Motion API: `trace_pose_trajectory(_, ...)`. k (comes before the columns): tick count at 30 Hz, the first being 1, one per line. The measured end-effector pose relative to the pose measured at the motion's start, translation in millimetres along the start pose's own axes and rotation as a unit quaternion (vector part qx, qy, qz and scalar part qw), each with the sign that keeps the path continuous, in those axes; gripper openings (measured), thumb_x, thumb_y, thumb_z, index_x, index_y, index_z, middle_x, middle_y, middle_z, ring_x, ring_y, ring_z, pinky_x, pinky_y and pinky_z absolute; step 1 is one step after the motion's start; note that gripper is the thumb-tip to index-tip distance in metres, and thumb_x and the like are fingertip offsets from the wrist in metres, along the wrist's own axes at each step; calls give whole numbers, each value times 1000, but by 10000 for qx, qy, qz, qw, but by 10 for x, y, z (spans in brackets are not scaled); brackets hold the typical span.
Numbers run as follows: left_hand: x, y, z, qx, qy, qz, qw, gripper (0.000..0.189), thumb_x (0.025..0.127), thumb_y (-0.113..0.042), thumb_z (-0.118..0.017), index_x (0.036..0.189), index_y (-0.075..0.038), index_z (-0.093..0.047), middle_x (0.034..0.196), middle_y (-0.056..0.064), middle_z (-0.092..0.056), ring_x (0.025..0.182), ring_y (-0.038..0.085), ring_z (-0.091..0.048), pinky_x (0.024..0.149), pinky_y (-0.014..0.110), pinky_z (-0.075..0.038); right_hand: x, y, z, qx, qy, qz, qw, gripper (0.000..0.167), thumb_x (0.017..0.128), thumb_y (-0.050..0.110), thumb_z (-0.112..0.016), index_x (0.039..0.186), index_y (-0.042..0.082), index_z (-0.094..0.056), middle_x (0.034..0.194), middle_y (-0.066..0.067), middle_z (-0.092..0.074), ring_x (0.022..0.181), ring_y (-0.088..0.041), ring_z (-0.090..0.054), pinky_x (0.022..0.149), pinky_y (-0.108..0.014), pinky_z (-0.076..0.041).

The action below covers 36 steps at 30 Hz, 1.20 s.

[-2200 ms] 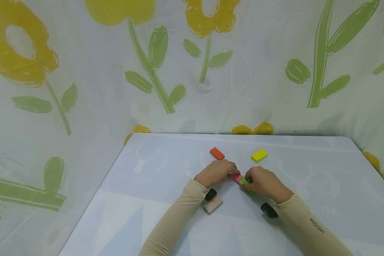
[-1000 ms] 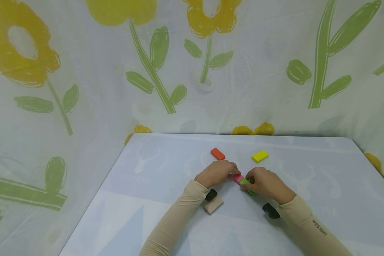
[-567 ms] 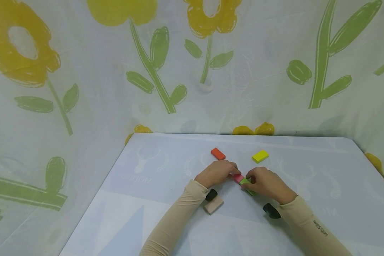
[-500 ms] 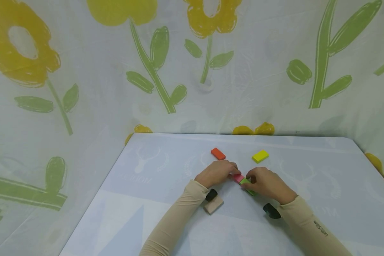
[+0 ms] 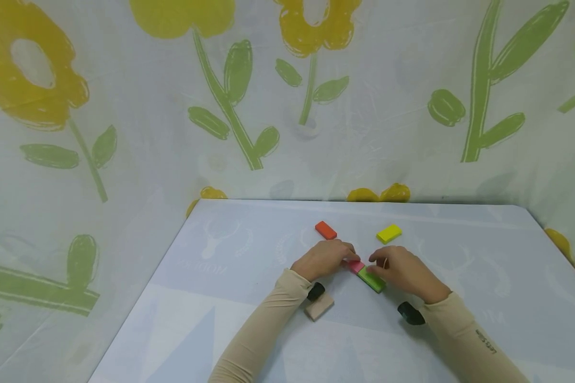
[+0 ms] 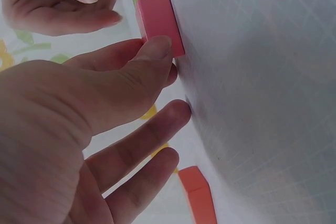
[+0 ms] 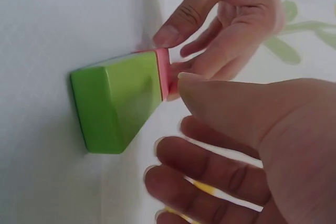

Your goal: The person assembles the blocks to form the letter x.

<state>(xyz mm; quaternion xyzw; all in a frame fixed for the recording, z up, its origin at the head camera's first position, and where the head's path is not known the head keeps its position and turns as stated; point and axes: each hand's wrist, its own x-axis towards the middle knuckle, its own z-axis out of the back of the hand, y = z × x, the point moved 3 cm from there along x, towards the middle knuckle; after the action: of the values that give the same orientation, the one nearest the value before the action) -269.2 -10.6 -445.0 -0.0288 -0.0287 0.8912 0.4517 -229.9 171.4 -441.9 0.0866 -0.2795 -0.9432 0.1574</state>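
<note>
In the head view, my left hand (image 5: 323, 259) pinches a pink block (image 5: 356, 266) between thumb and fingers on the table. Its end meets a green block (image 5: 371, 280), so the two lie end to end in one slanting row. The left wrist view shows my thumb on the near end of the pink block (image 6: 160, 22). Just right of the green block hovers my right hand (image 5: 409, 271), its fingers spread and relaxed. From the right wrist, a gap appears between those fingers and the green block (image 7: 121, 103).
An orange-red block (image 5: 326, 230) lies behind my left hand, and a yellow block (image 5: 389, 233) lies farther back on the right. A plain wooden block (image 5: 320, 307) sits near the left wrist camera (image 5: 316, 291). The pale table (image 5: 249, 255) meets a flower-printed curtain (image 5: 364, 133).
My right hand has let go of the green block and drawn slightly right, its fingers opening. More of the green block shows now. My left hand stays on the pink block.
</note>
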Motion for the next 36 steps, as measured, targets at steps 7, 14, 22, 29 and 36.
trace_pose_trajectory(7,2,-9,6,69,25,5,10000,31,99,-15,-70,128,-25,-75,119,-11,-75,108,8,-69,93,19,-55,14,-57,21,362,-22,573,9977,27,94,18,-76,117,4,-76,84,4,-68,78,-10,-57,67,-23,-51)
trace_pose_trajectory(14,2,-3,14,-32,9,49,10000,32,98,-18,-71,128,-25,-75,120,-11,-75,108,8,-69,94,19,-55,32,-119,-11,690,-36,937,9932,28,93,20,-78,119,9,-78,86,8,-66,78,-6,-57,69,-22,-51)
trace_pose_trajectory(22,9,-5,8,65,43,49,10000,30,98,-18,-71,127,-26,-76,121,-11,-75,107,8,-69,92,18,-55,46,-148,-44,911,245,1081,9897,36,93,22,-77,125,6,-75,93,2,-66,79,-4,-54,68,-21,-48)
trace_pose_trajectory(29,14,1,-1,47,-27,30,10000,30,97,-20,-72,126,-26,-76,121,-12,-75,107,8,-70,92,19,-56,56,-183,-64,811,192,1119,9902,41,90,20,-80,126,1,-73,94,1,-63,80,-4,-51,66,-20,-45)
trace_pose_trajectory(36,12,-2,-5,-33,-65,-50,10000,30,96,-23,-73,125,-26,-77,120,-12,-75,106,6,-70,90,18,-56,62,-209,-75,682,194,1136,9910,42,89,21,-81,125,1,-73,94,1,-62,79,-4,-49,67,-20,-45)
